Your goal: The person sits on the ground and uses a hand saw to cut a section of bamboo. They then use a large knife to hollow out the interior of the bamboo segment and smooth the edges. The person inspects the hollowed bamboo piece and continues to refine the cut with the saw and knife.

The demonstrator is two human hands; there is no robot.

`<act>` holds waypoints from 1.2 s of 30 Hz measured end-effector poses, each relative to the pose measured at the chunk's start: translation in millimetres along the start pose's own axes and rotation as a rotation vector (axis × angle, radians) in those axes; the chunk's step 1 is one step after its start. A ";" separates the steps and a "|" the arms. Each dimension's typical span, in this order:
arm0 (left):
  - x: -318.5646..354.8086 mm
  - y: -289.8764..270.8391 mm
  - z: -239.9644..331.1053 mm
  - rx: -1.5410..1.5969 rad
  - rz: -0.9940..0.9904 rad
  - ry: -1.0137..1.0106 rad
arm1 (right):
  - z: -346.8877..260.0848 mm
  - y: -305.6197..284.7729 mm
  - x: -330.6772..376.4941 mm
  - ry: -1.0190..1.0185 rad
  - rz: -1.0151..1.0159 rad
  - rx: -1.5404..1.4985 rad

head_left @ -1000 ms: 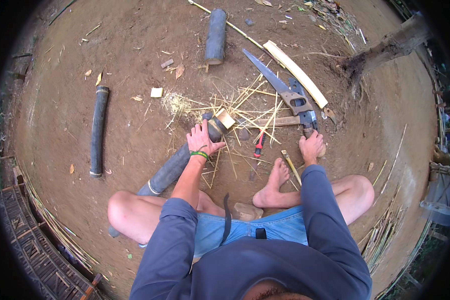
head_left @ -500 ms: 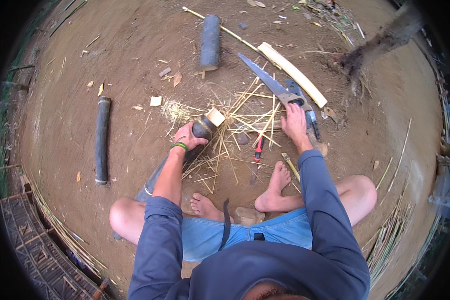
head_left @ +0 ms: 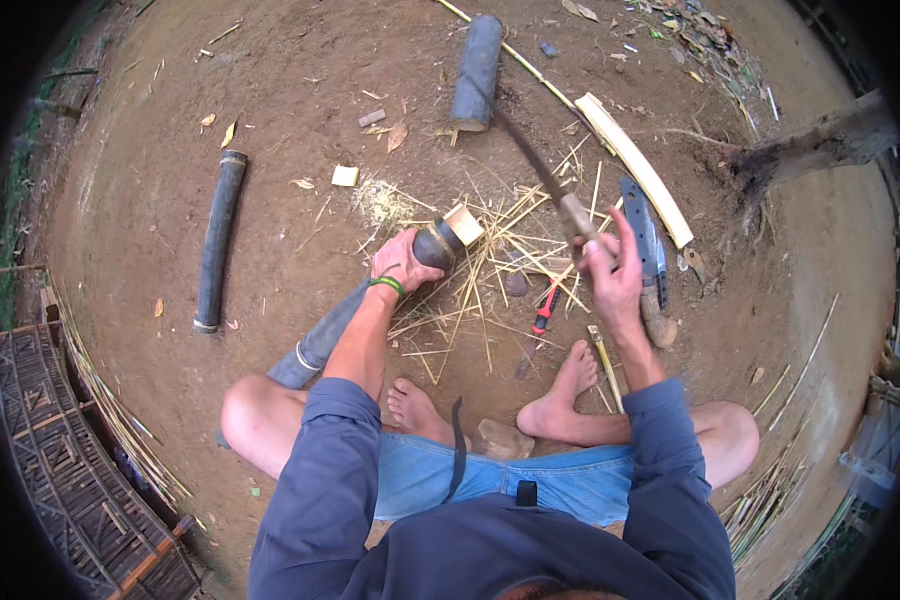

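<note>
My left hand is wrapped round a thick dark bamboo pole close to its far end, where a pale cut tongue sticks out. The pole slants back past my left knee, partly hidden by my forearm. In my right hand is the handle of a handsaw, lifted off the ground. Its blade is seen nearly edge-on and points away to the far left, toward a short dark bamboo piece. Several thin bamboo strips lie scattered between my hands.
A large broad-bladed knife and a pale split bamboo length lie at the right. A red-handled tool rests before my feet. Another bamboo tube lies left. A tree trunk stands far right.
My right hand has closed on the saw's handle and raised it from the ground, turning the blade edge-on. The left hand keeps its hold on the bamboo pole. The whole view has shifted slightly.
</note>
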State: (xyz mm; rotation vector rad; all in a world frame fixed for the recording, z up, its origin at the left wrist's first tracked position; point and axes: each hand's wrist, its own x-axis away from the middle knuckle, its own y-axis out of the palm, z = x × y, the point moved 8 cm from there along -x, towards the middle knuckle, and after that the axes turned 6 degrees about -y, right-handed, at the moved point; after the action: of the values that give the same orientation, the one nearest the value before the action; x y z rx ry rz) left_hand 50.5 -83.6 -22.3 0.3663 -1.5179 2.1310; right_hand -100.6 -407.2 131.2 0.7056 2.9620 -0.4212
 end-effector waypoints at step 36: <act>-5.2 12.9 2.6 -0.080 0.035 -0.076 | 70.4 54.8 104.8 0.343 -0.339 0.153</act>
State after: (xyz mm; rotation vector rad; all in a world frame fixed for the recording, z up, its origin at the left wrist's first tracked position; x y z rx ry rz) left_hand 47.7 -90.7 -34.3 0.3998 -1.6587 2.0969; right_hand -169.2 -334.5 36.6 0.3062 3.4179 -0.6087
